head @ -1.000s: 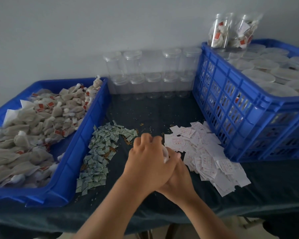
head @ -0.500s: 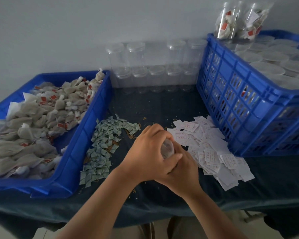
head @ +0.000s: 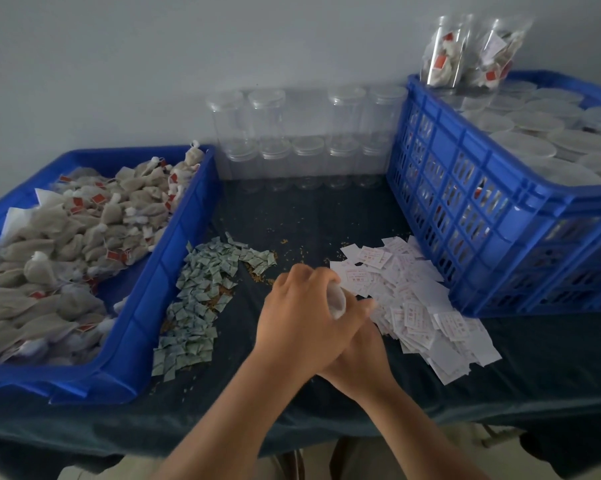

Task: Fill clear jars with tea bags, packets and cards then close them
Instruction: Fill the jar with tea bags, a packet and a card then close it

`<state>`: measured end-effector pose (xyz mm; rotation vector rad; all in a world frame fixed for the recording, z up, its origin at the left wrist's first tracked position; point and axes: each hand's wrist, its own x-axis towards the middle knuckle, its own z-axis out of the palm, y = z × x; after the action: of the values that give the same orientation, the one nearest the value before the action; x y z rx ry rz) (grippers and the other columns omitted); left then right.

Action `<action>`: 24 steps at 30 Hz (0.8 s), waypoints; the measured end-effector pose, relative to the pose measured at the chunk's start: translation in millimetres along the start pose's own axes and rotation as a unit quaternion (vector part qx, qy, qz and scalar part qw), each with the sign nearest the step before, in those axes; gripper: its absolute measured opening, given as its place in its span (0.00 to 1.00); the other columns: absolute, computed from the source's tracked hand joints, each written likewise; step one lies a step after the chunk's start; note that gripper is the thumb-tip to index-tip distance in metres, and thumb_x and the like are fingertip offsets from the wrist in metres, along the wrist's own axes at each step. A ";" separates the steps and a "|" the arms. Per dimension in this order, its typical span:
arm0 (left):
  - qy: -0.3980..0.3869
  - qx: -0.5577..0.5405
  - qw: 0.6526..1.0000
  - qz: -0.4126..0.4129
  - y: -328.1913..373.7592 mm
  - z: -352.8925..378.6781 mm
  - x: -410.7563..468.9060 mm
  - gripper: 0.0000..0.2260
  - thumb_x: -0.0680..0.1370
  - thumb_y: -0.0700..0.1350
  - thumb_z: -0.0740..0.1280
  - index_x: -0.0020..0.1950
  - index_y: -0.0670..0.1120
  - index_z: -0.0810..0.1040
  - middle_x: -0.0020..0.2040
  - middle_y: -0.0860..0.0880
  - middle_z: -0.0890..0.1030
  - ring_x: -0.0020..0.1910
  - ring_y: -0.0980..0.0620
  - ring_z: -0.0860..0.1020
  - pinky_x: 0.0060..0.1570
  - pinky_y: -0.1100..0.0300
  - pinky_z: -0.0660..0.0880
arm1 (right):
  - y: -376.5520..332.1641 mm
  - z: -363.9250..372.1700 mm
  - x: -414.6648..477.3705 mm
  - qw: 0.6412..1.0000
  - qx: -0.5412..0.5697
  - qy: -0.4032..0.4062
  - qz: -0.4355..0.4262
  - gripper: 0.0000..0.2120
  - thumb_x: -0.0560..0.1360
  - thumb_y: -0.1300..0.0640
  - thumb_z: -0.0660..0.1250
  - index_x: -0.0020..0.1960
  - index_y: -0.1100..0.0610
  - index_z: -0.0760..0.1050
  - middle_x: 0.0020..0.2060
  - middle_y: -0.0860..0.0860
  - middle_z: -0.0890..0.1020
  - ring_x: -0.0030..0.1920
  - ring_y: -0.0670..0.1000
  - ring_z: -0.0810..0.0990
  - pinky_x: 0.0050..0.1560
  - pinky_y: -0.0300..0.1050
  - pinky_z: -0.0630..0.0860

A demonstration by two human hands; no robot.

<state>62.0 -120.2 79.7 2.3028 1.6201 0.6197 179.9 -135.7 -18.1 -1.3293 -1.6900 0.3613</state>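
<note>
From the head camera, the left hand was curled over the top of a clear jar, fingers and thumb wrapped round its lid end, low over the dark table between the green packets and the white cards. The right hand lay under the left, touching it; its grip was hidden, so I cannot tell how its fingers lay. Tea bags filled the blue tray on the left. Empty jars stood along the wall.
</note>
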 end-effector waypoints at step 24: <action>0.047 -0.092 0.994 0.027 -10.2 8.7 -8.2 0.35 0.67 0.75 0.71 0.70 0.63 0.74 0.62 0.66 0.75 0.57 0.65 0.75 0.53 0.72 0.71 | 5.3 -8.7 -5.5 0.986 0.150 -0.018 0.063 0.37 0.67 0.47 0.86 0.71 0.41 0.72 0.58 0.42 0.85 0.56 0.49 0.87 0.48 0.53 0.86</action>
<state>55.3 -124.0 66.0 2.2188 1.4759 0.8634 190.0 -141.2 -19.8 -1.2109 -1.5148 0.6900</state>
